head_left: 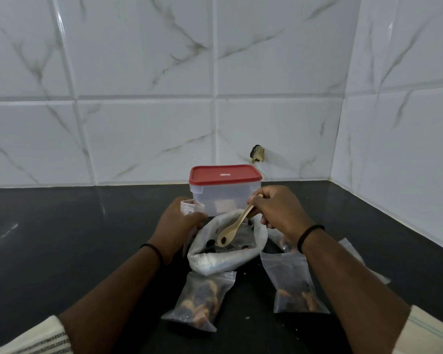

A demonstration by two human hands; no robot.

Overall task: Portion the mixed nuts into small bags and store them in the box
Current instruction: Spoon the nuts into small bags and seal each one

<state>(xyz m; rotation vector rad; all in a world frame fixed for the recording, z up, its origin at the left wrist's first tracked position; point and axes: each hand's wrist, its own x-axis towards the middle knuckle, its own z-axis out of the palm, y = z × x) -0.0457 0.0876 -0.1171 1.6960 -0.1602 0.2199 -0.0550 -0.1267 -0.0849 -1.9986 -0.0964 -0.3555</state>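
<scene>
A large white plastic bag of mixed nuts [216,261] lies open on the black counter. My right hand [279,208] pinches the handle of a wooden spoon [234,227], whose bowl holds a dark nut inside the bag's mouth. My left hand [175,223] grips a small clear zip bag [191,206], held upright to the left of the big bag. Two filled small bags lie in front: one at centre [202,300], one to the right [294,284]. A clear box with a shut red lid [224,190] stands just behind my hands.
The black counter [74,238] runs back to a white marble-tiled wall and a side wall on the right. More clear bags [353,251] lie partly hidden under my right forearm. A few crumbs dot the counter near the filled bags.
</scene>
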